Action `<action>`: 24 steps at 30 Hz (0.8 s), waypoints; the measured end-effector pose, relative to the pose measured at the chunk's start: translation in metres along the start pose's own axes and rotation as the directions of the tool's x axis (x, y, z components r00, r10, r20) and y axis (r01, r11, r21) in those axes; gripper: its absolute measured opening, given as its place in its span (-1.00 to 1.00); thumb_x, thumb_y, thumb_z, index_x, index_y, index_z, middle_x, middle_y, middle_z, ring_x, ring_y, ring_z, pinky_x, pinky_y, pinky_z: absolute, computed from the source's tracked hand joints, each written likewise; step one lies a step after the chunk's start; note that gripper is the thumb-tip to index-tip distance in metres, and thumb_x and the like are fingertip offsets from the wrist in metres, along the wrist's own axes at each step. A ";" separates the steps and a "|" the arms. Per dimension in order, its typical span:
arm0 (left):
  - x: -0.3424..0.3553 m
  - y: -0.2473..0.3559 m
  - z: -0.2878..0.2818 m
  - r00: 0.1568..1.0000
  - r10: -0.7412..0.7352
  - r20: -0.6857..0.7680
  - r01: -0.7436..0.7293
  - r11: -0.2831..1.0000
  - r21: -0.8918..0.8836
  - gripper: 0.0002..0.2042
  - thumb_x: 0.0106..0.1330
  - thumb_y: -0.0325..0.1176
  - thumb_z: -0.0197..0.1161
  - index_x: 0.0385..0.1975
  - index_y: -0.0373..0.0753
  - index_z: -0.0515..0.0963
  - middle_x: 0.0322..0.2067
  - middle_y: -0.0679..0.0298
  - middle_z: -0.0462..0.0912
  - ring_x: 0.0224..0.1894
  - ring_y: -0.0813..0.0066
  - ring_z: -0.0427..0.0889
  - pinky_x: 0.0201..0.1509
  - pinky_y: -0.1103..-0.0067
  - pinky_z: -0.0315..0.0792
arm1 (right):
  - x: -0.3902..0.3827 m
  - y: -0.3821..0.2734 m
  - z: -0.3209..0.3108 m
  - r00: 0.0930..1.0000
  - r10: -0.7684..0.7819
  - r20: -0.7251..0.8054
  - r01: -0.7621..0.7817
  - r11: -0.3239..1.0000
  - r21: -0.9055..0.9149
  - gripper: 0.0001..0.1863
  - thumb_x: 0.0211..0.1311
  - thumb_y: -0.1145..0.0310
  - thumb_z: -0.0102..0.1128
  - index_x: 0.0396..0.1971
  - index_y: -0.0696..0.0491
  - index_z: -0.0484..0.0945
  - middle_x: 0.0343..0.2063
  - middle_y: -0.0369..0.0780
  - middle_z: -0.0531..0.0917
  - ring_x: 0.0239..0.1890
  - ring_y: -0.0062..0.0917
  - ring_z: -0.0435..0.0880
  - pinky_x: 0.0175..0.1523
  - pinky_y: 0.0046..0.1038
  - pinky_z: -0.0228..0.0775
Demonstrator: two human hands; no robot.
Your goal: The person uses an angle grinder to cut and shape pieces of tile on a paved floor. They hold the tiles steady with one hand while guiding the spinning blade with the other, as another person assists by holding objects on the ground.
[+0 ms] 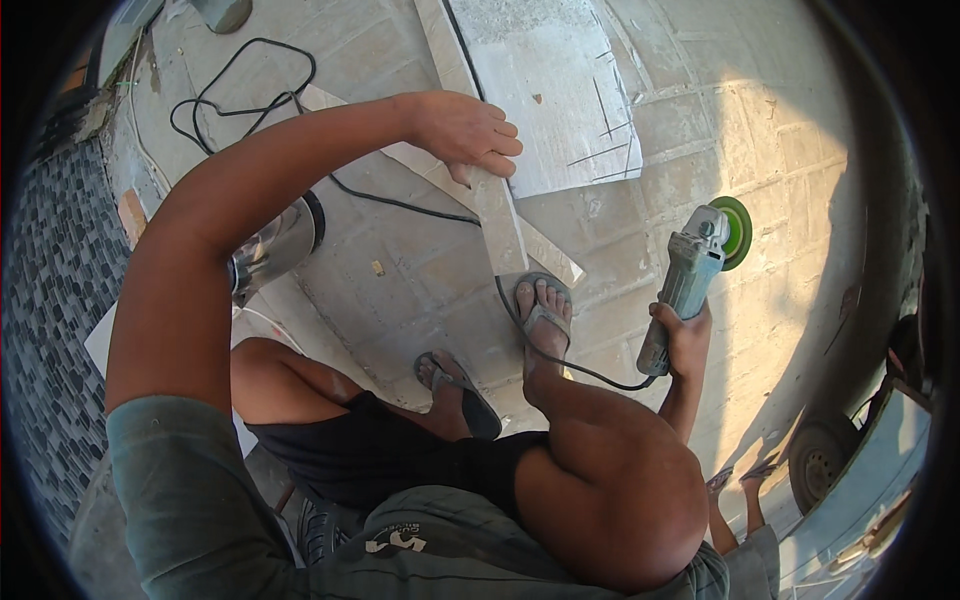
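My left hand (463,132) curls its fingers over a long pale strip (502,228), which looks like cut tile or board; I cannot tell which. The strip lies across a second pale strip (552,254) on the ground, and its near end reaches my right foot. In my right hand (686,338) is an angle grinder (688,275), gripped by its dark rear handle and held off to the right of the strips. Its green disc (738,233) points up and away from me. Whether the disc spins cannot be told.
A large whitish panel (560,105) with dark line marks lies beyond my left hand. The black cord (405,207) loops over the paving and passes by my sandaled right foot (545,310). A shiny metal container (280,250) stands left. Another person's feet (755,475) and a wheel (820,462) show at right.
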State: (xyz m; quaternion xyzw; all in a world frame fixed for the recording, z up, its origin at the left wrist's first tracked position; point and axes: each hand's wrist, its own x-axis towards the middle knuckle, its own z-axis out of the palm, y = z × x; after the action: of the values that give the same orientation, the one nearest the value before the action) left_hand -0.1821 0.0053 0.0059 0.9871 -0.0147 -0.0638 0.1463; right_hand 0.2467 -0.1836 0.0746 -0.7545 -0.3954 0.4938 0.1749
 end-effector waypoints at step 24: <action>-0.017 0.083 0.098 0.513 -0.723 -0.463 0.701 0.664 -0.261 -0.25 0.09 -0.06 0.60 0.26 -0.16 0.42 0.20 0.10 0.47 0.44 0.04 0.32 0.58 0.20 0.18 | -0.026 0.017 0.000 0.997 0.049 -0.055 -0.037 0.979 0.201 -0.51 -0.03 0.42 0.48 -0.05 0.20 0.55 -0.25 -0.21 0.66 -0.25 -0.47 0.64 -0.08 -0.40 0.50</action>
State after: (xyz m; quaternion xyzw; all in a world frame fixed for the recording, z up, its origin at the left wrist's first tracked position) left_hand -0.2123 -0.1014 -0.0613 0.8788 0.4330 0.1566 0.1251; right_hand 0.2488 -0.2140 0.0791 -0.7559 -0.3221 0.5119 0.2508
